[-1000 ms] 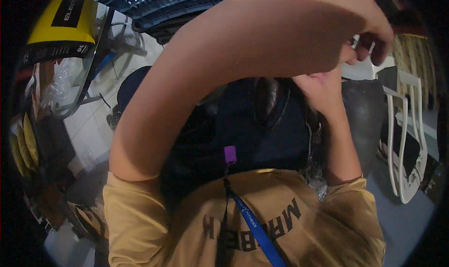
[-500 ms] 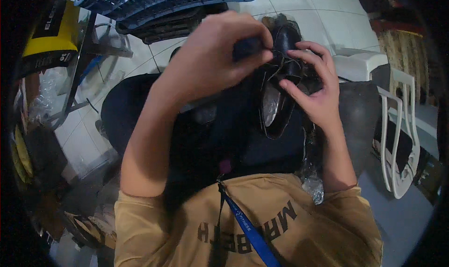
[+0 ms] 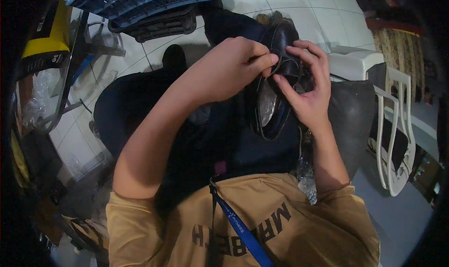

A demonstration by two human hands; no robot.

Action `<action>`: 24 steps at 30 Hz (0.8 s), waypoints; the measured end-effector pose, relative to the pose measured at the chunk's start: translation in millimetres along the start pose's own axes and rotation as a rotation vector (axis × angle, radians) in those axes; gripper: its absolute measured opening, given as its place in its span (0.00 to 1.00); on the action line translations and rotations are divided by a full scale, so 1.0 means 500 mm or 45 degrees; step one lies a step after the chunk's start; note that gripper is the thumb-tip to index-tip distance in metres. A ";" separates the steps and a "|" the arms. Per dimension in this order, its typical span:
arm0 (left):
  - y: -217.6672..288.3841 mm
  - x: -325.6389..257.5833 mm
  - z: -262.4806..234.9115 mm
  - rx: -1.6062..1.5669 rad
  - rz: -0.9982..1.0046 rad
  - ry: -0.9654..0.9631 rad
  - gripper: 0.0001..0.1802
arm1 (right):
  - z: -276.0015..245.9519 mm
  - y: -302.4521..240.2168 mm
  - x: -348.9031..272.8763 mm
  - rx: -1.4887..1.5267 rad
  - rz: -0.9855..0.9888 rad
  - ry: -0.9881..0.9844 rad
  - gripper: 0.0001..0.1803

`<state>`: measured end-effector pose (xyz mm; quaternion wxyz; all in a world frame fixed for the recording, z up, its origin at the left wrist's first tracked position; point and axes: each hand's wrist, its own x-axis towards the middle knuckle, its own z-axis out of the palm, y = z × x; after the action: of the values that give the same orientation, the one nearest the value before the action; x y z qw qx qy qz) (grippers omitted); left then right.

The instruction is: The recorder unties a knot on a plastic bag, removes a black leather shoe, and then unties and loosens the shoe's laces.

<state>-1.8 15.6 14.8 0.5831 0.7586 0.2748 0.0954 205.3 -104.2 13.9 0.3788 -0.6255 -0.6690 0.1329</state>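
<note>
Nearest the viewer, a tan shirt with a blue lanyard fills the lower field; both forearms rise from it toward a black leather shoe held over the lap. The right hand cups the shoe from its outer side, thumb pressed inward against the opening and the remaining fingers curled over the upper edge, so this hand is closed on the shoe. The left hand is drawn into a pinch, thumb and forefinger tips meeting at the shoe's rim just beside the right fingertips; what the pinch encloses is too small and dark to tell. A probable risk: because the pinch is narrow and the leather glossy, the rim may slip free, or the shoe may twist in the right palm and drop toward the dark trousers below the fingers. The shoe appears dark, shiny and worn, its pale grey insole showing through the opening, toe pointing away. Beyond the fingers lie a white tiled floor and a blue plastic crate; to the right of them stands a white plastic chair.
</note>
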 end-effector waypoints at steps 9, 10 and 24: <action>-0.035 0.008 0.019 -0.259 0.066 0.042 0.16 | -0.003 0.001 -0.007 0.024 0.030 0.001 0.30; -0.035 0.009 0.018 -0.269 0.075 0.029 0.15 | -0.004 0.000 -0.006 0.023 0.031 0.003 0.30; -0.029 -0.001 0.001 -0.202 0.012 -0.019 0.14 | -0.003 -0.003 -0.004 0.007 0.014 -0.014 0.30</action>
<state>-6.4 17.6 1.0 0.6428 0.7120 0.2584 0.1142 205.3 -107.0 15.2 0.3761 -0.6275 -0.6672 0.1404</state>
